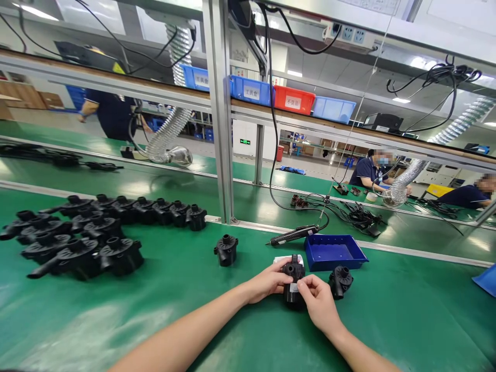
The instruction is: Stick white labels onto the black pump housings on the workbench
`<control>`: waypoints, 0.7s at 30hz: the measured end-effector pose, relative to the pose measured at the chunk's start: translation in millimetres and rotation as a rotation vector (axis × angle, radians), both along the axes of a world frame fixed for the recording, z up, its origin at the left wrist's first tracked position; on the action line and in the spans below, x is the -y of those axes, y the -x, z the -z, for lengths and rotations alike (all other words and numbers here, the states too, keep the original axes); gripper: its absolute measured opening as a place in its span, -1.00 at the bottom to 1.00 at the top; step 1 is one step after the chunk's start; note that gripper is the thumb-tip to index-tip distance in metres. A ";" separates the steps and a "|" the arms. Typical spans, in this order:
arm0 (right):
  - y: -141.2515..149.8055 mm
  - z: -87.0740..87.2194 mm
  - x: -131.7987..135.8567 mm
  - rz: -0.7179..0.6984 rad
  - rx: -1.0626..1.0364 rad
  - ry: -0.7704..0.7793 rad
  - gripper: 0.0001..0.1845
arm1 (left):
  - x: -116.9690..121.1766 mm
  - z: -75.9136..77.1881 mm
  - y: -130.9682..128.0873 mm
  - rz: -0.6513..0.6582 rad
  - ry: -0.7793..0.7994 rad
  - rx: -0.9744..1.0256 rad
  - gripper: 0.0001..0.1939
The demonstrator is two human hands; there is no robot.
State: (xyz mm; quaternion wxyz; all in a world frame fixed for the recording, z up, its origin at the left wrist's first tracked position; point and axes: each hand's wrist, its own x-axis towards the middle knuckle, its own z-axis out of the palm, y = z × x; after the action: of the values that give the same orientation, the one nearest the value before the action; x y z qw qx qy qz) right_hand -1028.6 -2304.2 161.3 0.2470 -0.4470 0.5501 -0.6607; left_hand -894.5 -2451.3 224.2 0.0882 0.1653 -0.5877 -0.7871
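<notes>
A black plastic pump housing [293,281] stands upright on the green mat, and both my hands hold it. My left hand [267,281] grips its left side with the fingers wrapped around the body. My right hand [318,302] pinches its right front, fingertips at a small pale label on the housing. A second black pump part [340,280] lies just right of my right hand. Another lone pump part [226,249] stands to the left, apart from my left hand.
A blue tray [335,252] sits behind my hands, with an electric screwdriver [292,235] lying to its left. Several black pump parts [89,235] are heaped at the left. An aluminium post [220,113] rises mid-bench. People work at benches beyond.
</notes>
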 end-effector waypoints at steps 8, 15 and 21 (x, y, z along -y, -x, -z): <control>-4.9 -5.3 -6.6 0.152 -0.424 -0.004 -0.56 | 0.1 0.3 -1.4 0.024 0.015 -0.027 -0.08; 3.8 6.9 -8.7 0.118 -0.426 -0.070 -0.56 | 5.6 0.9 -3.4 0.064 0.010 -0.059 -0.17; -7.3 -10.7 -7.0 0.208 -0.533 -0.184 -0.31 | -5.6 17.1 -9.8 -0.003 0.316 -0.077 -0.14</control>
State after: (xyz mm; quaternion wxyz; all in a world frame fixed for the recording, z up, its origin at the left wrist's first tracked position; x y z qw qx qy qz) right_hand -1021.3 -2297.3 172.0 0.0646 -0.5217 0.6959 -0.4894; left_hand -884.6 -2445.7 207.1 0.1368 0.1202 -0.7002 -0.6903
